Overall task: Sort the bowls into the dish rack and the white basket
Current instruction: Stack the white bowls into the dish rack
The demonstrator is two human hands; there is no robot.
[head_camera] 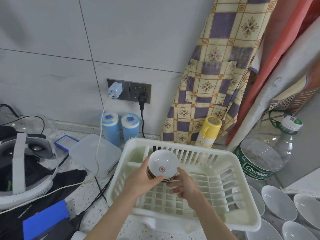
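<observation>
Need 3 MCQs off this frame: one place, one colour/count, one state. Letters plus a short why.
1. Where is the stack of small bowls?
A. Held over the white basket
B. On the counter beside the plain white bowls
C. Atop the water jug

2. How many blue-lidded canisters stand under the wall socket?
A. One
B. Two
C. Four

3. What are the hands doing?
A. Both hang idle
B. Only the right hand holds the stack
C. Left hand and right hand both grip the stack

Answers:
1 A: the stack sits above the basket's slatted floor.
2 B: a pair stands side by side.
3 C: fingers curl round the stack from both sides.
</observation>
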